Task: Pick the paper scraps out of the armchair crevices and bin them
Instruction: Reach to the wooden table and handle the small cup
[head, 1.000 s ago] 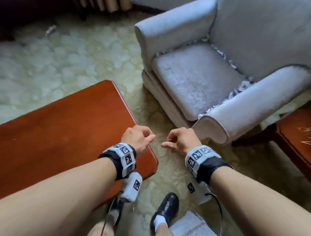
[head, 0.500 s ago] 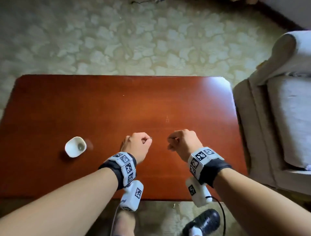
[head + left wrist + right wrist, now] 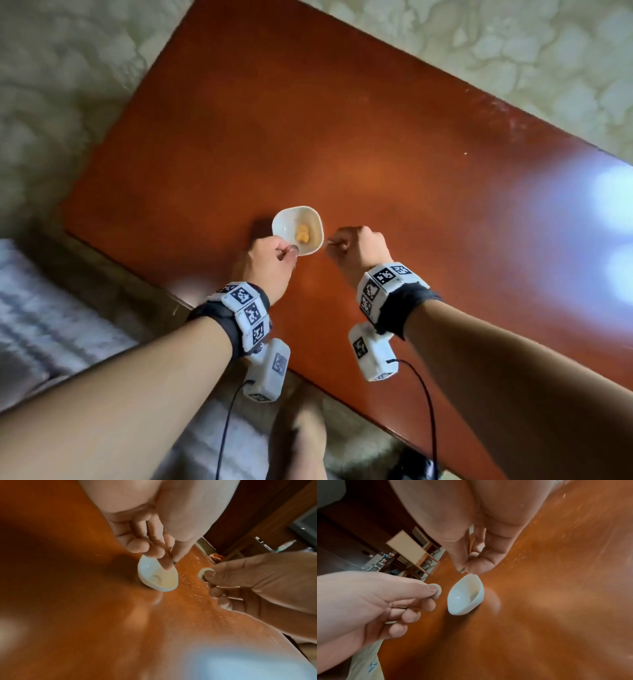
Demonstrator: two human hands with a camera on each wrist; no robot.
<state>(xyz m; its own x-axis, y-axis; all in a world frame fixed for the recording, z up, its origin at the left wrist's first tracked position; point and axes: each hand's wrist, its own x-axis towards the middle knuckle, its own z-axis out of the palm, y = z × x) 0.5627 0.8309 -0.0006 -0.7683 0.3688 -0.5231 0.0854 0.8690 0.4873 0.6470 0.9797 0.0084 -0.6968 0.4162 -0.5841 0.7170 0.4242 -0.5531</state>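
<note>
Both hands have reached the small glossy white bowl [image 3: 298, 230] on polished wood, fingers [image 3: 431, 588] pinching pale round discs [image 3: 202, 572].

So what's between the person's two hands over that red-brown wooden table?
A small white bowl with something yellow inside stands between the left hand and right hand, clearest in the head view.

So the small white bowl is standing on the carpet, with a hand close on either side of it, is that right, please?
Not quite: the white bowl stands on the red-brown wooden table, not on the carpet, as the head view shows. The left hand and right hand are indeed close on either side of it, each pinching a small white disc.
</note>
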